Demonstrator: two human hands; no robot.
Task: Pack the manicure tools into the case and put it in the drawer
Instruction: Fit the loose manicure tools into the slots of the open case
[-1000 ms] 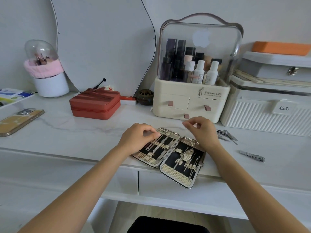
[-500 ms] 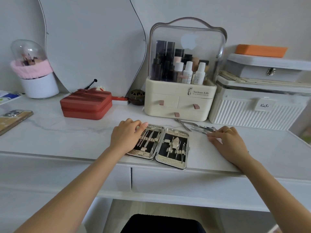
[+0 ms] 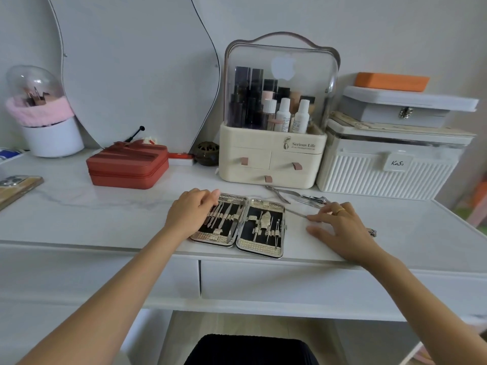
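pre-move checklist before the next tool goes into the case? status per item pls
1. Manicure case lies open and flat on the table: ok.
2. Left hand rests on the case's left half, steadying it: ok.
3. Right hand touches the thin loose tool with its fingers: ok; firm pinch: cannot tell.
4. All tools packed: not ok; nippers and nail clipper lie loose behind.
5. Free slot for this tool: cannot tell.
6. Drawer open: not ok, closed.
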